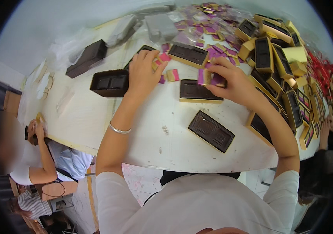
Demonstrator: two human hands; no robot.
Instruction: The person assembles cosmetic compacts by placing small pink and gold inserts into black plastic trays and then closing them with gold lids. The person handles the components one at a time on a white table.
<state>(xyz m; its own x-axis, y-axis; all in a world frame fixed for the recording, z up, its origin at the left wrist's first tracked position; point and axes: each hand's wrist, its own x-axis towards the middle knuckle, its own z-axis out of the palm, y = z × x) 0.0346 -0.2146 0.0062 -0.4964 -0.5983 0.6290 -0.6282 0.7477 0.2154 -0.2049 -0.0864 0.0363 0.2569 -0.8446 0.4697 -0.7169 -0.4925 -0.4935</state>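
My left hand (142, 74) is closed on small pink-and-gold wrapped squares (163, 57) at the table's middle. Beside its thumb lies another pink-and-gold square (172, 75). Between the fingers of my right hand (232, 81) are a few purple-and-gold wrapped squares (204, 77). They are held above a gold box with a dark brown tray (197, 90), which my fingers partly hide. Left of my left wrist stands a deep dark box or tray stack (110, 82). A gold box with a dark tray (188, 54) lies behind, and a dark tray box (211, 131) sits nearer me.
Many gold boxes (263, 54) are heaped at right, beside red ribbons (324, 68). Loose purple squares (213, 29) and plastic bags lie at the back. A dark tray stack (86, 58) stands far left. One person (38, 156) works at left; another person's hand (326, 128) is at right.
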